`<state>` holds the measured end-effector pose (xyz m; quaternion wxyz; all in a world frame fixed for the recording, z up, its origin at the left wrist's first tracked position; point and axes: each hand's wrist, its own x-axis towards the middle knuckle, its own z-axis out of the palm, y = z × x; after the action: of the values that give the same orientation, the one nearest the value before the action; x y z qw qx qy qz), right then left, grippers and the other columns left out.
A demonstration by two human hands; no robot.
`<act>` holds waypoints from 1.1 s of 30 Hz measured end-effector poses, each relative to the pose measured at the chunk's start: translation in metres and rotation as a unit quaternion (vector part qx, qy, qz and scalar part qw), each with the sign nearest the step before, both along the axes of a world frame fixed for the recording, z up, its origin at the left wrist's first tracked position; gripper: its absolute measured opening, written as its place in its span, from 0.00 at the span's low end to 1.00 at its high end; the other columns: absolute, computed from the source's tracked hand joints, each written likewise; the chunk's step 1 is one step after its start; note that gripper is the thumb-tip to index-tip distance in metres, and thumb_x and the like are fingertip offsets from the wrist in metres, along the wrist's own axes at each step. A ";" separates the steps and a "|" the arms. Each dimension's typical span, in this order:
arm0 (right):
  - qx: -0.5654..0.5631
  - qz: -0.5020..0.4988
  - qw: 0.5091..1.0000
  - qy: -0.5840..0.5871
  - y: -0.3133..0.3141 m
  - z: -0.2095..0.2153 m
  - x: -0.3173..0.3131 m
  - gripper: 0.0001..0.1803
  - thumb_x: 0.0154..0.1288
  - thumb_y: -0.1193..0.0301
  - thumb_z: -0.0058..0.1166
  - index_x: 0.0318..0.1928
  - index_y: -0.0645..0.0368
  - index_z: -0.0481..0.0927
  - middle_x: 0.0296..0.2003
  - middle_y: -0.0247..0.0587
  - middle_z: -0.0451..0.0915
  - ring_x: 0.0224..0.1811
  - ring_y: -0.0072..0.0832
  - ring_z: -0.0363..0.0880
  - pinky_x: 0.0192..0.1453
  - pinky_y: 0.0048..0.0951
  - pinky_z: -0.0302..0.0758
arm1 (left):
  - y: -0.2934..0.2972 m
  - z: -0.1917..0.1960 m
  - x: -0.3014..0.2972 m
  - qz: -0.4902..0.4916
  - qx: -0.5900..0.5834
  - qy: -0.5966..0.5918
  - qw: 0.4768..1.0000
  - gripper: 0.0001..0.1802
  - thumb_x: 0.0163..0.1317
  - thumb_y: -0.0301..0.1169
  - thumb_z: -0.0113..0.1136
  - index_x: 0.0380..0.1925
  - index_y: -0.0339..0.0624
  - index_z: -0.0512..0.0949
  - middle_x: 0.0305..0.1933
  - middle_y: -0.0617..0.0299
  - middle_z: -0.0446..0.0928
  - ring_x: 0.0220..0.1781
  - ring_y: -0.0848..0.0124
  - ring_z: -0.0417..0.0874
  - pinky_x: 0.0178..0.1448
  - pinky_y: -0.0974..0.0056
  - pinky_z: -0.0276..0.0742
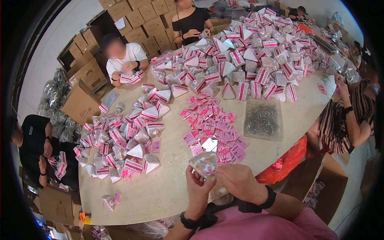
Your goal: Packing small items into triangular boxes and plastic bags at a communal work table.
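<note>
Both my hands hold one small clear pouch filled with pastel bits, just above the table's near edge. My left hand pinches its lower left side, and my right hand grips its right side, thumb toward the pouch. Just beyond the pouch lies a spread of loose pink card labels with one white triangular card among them. A black band sits on each wrist.
Finished pink-and-white triangular packs are heaped at the left and far right of the beige table. A clear bag of small silvery pieces lies right of the labels. Several other people work around the table; cardboard boxes stack behind.
</note>
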<state>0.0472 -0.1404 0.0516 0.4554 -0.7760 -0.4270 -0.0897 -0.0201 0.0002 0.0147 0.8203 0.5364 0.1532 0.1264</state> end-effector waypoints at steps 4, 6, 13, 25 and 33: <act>-0.013 -0.012 0.999 -0.045 0.001 0.002 0.000 0.07 0.53 0.74 0.53 0.33 0.61 0.72 0.24 0.42 0.73 0.27 0.39 0.77 0.30 0.36 0.73 | -0.004 0.001 -0.001 0.011 0.005 -0.021 1.000 0.46 0.51 0.21 0.66 0.65 0.39 0.47 0.59 0.52 0.64 0.61 0.64 0.70 0.64 0.61 0.68; -0.019 -0.014 0.999 -0.039 0.000 0.003 -0.001 0.06 0.54 0.75 0.52 0.33 0.61 0.73 0.24 0.43 0.74 0.27 0.40 0.77 0.30 0.37 0.73 | -0.005 0.001 -0.001 0.011 0.010 -0.021 1.000 0.46 0.51 0.21 0.66 0.65 0.39 0.47 0.59 0.52 0.63 0.61 0.64 0.69 0.64 0.61 0.68; -0.028 -0.018 0.999 -0.008 -0.005 0.006 -0.001 0.05 0.57 0.76 0.52 0.35 0.63 0.76 0.27 0.45 0.77 0.26 0.42 0.77 0.30 0.38 0.73 | -0.007 -0.002 0.001 0.017 0.055 -0.047 0.997 0.47 0.51 0.24 0.68 0.65 0.40 0.47 0.59 0.53 0.63 0.61 0.64 0.69 0.63 0.61 0.69; -0.027 -0.023 0.999 -0.038 -0.006 0.002 0.001 0.06 0.55 0.77 0.53 0.34 0.62 0.75 0.25 0.45 0.75 0.24 0.42 0.76 0.28 0.38 0.71 | -0.009 -0.002 0.003 0.029 0.091 -0.045 0.994 0.47 0.50 0.24 0.69 0.65 0.42 0.49 0.61 0.53 0.63 0.64 0.62 0.67 0.67 0.57 0.64; -0.031 -0.037 0.998 -0.030 -0.005 0.003 0.001 0.06 0.54 0.77 0.53 0.35 0.62 0.75 0.24 0.45 0.75 0.24 0.42 0.75 0.28 0.38 0.71 | -0.008 -0.003 0.004 0.035 0.144 -0.039 0.988 0.48 0.49 0.25 0.70 0.65 0.42 0.48 0.62 0.53 0.62 0.63 0.62 0.67 0.65 0.58 0.66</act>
<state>0.0480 -0.1450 0.0547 0.4143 -0.8021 -0.4142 -0.1158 -0.0157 -0.0074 0.0120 0.7348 0.6380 0.1196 0.1968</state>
